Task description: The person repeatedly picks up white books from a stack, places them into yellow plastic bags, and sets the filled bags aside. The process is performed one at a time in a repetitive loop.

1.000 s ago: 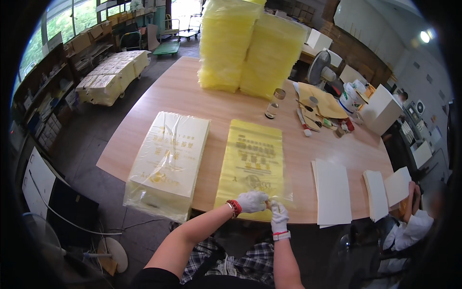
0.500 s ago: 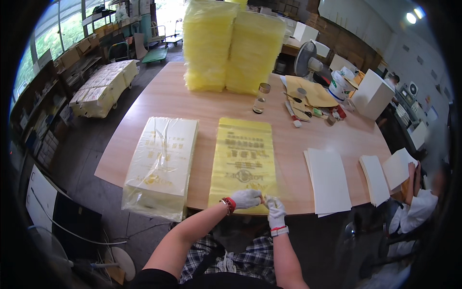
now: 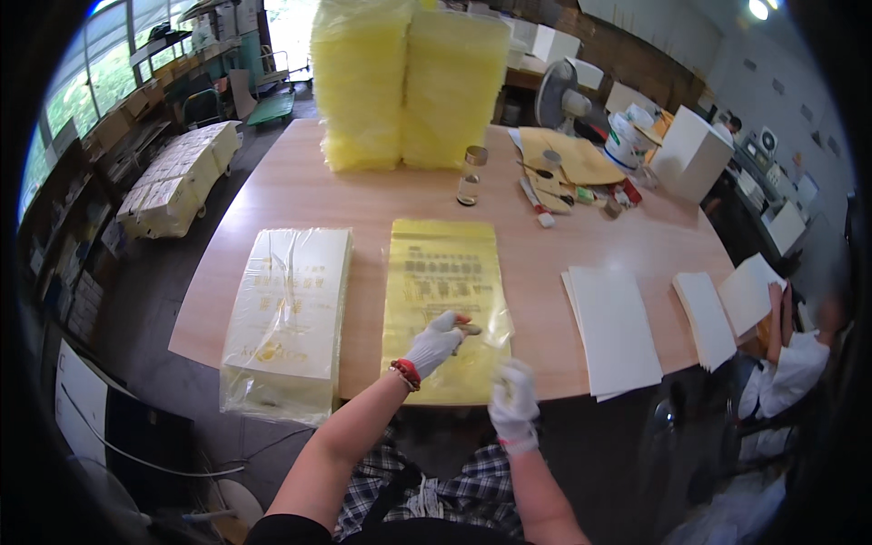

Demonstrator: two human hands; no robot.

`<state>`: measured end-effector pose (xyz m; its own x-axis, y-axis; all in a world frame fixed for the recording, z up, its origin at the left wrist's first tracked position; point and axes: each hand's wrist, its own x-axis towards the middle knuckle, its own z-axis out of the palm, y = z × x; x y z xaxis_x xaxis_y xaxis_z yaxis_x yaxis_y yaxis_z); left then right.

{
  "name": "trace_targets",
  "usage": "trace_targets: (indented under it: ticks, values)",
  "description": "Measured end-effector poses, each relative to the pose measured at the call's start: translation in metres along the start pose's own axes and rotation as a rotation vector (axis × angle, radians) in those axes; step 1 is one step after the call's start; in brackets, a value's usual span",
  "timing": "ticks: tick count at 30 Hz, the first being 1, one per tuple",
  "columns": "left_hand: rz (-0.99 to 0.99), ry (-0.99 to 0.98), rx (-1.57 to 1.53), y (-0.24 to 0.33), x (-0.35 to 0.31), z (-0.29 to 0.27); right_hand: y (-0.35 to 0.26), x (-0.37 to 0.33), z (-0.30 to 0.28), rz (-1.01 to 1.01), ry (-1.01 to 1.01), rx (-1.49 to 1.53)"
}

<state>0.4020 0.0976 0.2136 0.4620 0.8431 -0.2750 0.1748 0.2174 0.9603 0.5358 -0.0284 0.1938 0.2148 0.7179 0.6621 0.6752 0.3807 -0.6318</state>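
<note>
A flat stack of yellow plastic bags [image 3: 445, 241] with dark printing lies in front of me at the table's near edge. My left hand [image 3: 440, 338], in a white glove with bare fingertips, rests over the middle of the bags with its fingers stretched to the right. By the lower right corner of the bags is my right hand [image 3: 514, 404], also gloved; motion smears its fingers, so its grip does not show. A filmy, shiny bag edge rises just above it. To the left lies a pile of white printed sheets in clear plastic bags [image 3: 289, 291].
Tall stacks of yellow bags [image 3: 363, 91] stand at the back beside a glass jar [image 3: 471, 177]. White card stacks [image 3: 618, 331] lie at the right. Brown paper [image 3: 572, 154], a brush and a bucket [image 3: 627, 141] sit back right. Another person's hands [image 3: 779, 304] hold a white sheet there.
My left hand has moved up and left onto the middle of the bags. My right hand has dropped slightly and moved a little left. The whole view has shifted a bit.
</note>
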Motion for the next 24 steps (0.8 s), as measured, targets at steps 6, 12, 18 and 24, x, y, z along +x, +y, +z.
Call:
trace_targets:
  ticks: [6,12,18,24]
  values:
    - [0.393,-0.068,0.252,0.056,-0.025,0.014,0.054,0.008,0.084,0.257,-0.419,-0.490]
    - [0.647,0.123,1.017,0.040,-0.039,0.017,0.000,-0.005,0.004,0.424,-0.692,0.143]
    - [0.801,0.451,0.768,0.046,-0.094,0.013,0.083,-0.023,-0.135,0.602,-0.418,-0.333]
    - [0.978,0.203,0.605,0.046,-0.129,0.029,0.165,-0.002,-0.206,0.684,-0.602,-0.638]
